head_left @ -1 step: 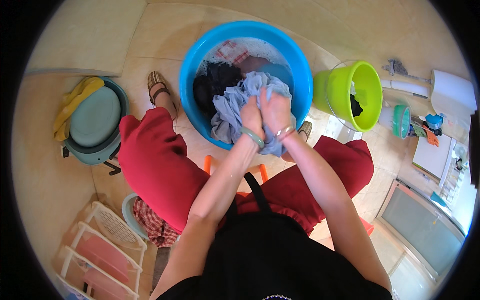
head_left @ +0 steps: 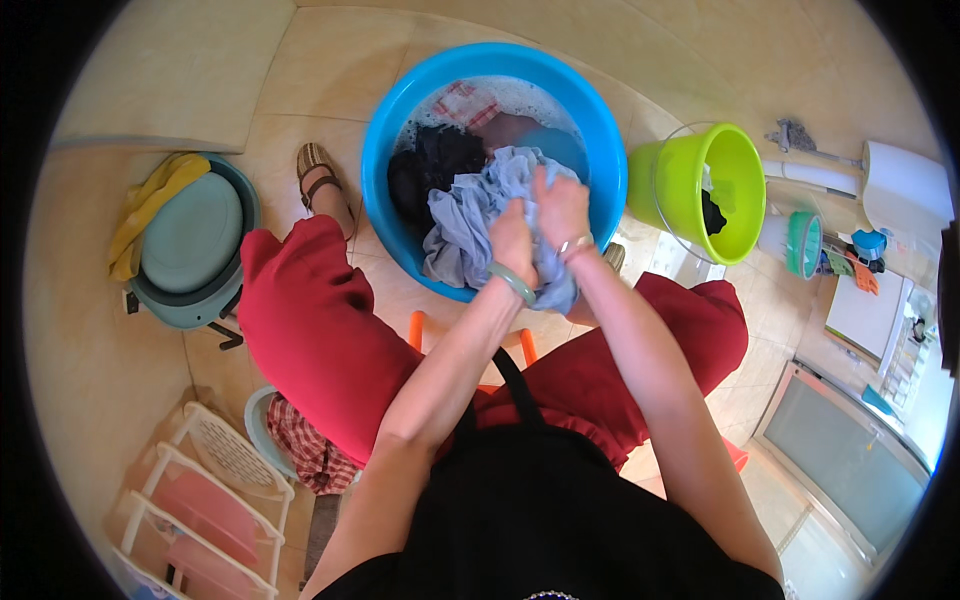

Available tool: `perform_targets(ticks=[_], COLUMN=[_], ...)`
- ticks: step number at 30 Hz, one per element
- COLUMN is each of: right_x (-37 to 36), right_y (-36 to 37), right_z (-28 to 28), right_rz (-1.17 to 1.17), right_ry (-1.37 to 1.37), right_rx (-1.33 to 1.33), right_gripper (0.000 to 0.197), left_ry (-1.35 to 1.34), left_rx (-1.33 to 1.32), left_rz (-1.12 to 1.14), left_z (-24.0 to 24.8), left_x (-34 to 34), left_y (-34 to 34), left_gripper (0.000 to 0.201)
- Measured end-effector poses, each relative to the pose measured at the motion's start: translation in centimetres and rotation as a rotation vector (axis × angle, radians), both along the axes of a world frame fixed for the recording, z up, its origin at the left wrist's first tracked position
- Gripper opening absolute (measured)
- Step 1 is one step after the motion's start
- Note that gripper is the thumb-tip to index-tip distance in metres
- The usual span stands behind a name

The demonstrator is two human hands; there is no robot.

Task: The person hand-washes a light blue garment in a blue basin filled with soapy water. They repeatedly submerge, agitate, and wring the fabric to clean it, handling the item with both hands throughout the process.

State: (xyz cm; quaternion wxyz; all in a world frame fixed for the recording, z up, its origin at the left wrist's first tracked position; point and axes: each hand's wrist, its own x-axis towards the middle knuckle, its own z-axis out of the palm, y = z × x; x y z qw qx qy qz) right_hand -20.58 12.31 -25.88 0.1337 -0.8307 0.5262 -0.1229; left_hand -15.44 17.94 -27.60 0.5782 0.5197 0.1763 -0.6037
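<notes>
Under both hands, light-blue cloth

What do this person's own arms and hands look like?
The forearms are sleeveless and both hands ungloved. The left hand has a smooth, rounded, pale-green bangle at its wrist; the right hand has a slim, shiny, pale band at its wrist.

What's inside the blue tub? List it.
The tub holds foamy water, black cloth, checked cloth, mauve cloth and much of a pale blue cloth, gripped by the left hand and right hand. Whatever lies beneath these is covered.
</notes>
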Motion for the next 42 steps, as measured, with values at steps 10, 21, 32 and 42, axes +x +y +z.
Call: perform_targets(ticks=[10,21,32,42], right_x=[2.5,1.0,-2.1,1.7], right_y=[6.4,1.7,-2.3,4.6], right_z=[5.5,1.9,-3.2,3.1], right_rz=[0.066,-0.086,-0.109,0.058], right_ry=[-0.325,-0.094,0.047,-0.283], right_rx=[0.115,0.234,0.07,0.211], right_gripper=[0.029,0.033,0.042,0.027], left_ry=[-0.092,0.137,0.067,-0.54], left_rx=[-0.161,-0.102,0.052,-0.171], left_rz=[-0.159,-0.036,-0.173,-0.775], left_z=[0.5,-3.5,0.4,-2.4], left_x=[3.7,1.2,-0.3,3.3], left_y=[-0.6,0.2,0.0,0.7], left_gripper=[0.031,0.032,0.033,0.036])
